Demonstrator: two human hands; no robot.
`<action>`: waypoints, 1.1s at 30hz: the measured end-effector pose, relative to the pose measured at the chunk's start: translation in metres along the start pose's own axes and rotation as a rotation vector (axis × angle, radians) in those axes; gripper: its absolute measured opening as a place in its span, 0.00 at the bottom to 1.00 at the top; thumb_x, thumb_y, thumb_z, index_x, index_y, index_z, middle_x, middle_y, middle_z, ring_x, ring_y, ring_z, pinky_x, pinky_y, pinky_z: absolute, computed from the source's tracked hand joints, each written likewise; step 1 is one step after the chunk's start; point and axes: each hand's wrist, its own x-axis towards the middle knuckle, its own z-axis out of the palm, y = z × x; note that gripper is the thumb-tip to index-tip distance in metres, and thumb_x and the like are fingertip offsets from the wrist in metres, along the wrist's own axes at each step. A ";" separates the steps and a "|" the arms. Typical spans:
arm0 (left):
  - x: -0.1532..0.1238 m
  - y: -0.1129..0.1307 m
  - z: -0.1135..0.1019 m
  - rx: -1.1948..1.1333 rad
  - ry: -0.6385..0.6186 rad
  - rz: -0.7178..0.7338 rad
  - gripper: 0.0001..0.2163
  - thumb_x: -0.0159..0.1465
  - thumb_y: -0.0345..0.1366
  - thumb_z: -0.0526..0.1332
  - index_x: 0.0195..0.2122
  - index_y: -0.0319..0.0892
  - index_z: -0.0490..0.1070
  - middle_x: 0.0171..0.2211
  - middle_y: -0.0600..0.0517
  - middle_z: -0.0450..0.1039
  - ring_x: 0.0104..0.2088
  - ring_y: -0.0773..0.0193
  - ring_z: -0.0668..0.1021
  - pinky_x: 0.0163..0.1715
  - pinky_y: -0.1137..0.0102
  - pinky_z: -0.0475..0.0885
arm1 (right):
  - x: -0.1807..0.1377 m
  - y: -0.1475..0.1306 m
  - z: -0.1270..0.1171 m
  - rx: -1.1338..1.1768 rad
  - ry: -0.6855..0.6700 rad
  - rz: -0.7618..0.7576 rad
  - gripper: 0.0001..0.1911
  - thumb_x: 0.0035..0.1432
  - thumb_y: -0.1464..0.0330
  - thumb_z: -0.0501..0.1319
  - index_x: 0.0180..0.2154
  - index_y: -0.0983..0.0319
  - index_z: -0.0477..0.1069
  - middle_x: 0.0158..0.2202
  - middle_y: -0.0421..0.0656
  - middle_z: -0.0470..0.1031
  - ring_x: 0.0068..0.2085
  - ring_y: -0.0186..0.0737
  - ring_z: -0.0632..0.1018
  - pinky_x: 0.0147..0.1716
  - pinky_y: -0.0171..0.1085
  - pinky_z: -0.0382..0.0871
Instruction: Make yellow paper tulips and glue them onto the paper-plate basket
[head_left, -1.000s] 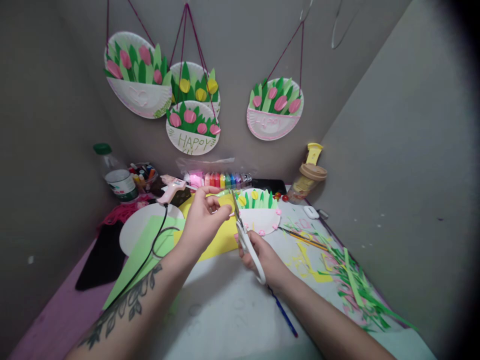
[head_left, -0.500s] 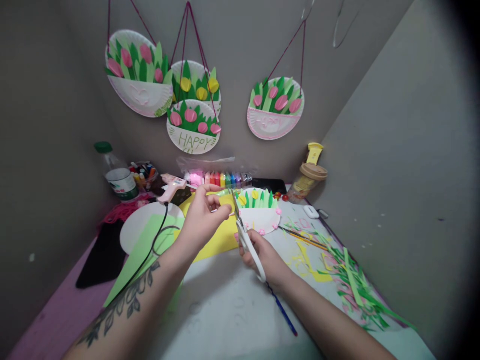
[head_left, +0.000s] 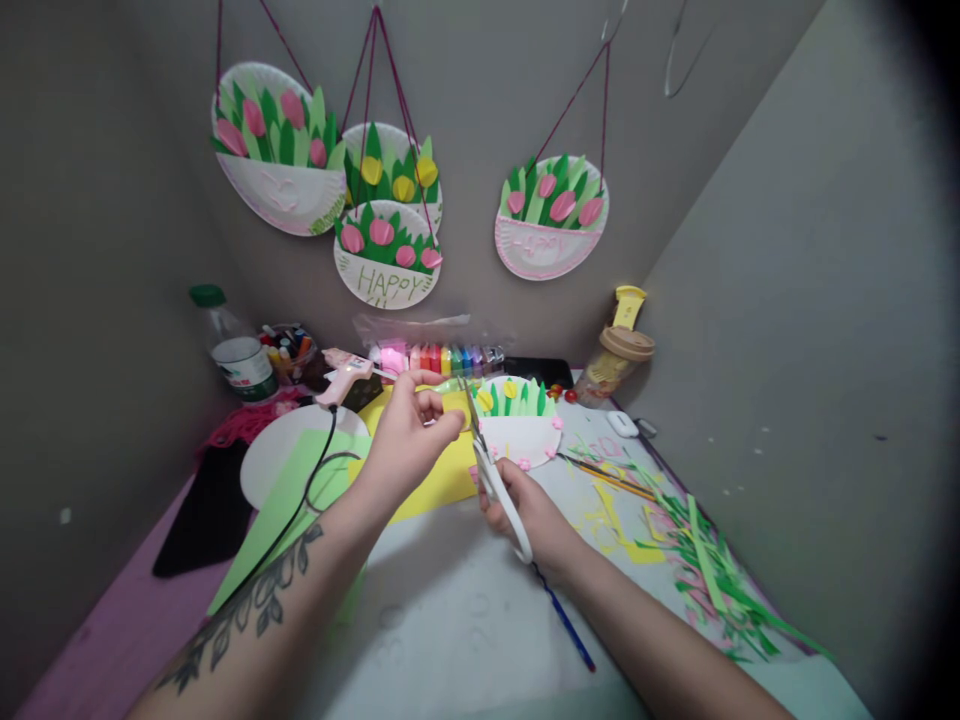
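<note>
My left hand (head_left: 415, 432) pinches a small piece of yellow paper (head_left: 454, 403) between thumb and fingers. Wrapped round the handles of white scissors (head_left: 501, 495) is my right hand (head_left: 525, 512). The scissor blades point up and away from me, right beside the yellow piece; whether they touch it I cannot tell. Below and behind my left hand lie yellow sheets (head_left: 427, 480). Just past the blades is a white paper-plate basket (head_left: 517, 437) with green paper leaves, yellow paper flowers and pink bits along its rim.
A pink glue gun (head_left: 349, 380) with a black cord rests at left, over green paper (head_left: 281, 520) and a white plate (head_left: 262, 455). Paper scraps (head_left: 712, 560) and pencils (head_left: 611, 478) lie at right. A blue pen (head_left: 566, 625) is near my right wrist. Finished plate baskets (head_left: 553, 245) hang on the wall.
Almost nothing differs. Both hands keep their hold on the paper and the scissors, with only a very slight shift of the left hand and the yellow piece to the right.
</note>
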 end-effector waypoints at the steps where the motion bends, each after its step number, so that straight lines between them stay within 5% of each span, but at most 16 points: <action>1: 0.000 0.000 0.000 -0.003 0.001 -0.002 0.16 0.53 0.29 0.61 0.42 0.45 0.60 0.23 0.62 0.63 0.24 0.71 0.71 0.27 0.73 0.65 | 0.000 0.000 0.000 0.000 0.002 0.002 0.13 0.43 0.68 0.61 0.32 0.60 0.60 0.25 0.35 0.63 0.26 0.31 0.63 0.26 0.33 0.57; 33: 0.000 0.001 -0.002 0.029 -0.007 0.012 0.16 0.53 0.31 0.61 0.41 0.44 0.58 0.24 0.60 0.65 0.25 0.70 0.71 0.27 0.74 0.63 | 0.000 0.003 -0.001 0.020 -0.001 0.009 0.12 0.43 0.70 0.61 0.31 0.60 0.60 0.25 0.35 0.64 0.26 0.31 0.64 0.26 0.33 0.56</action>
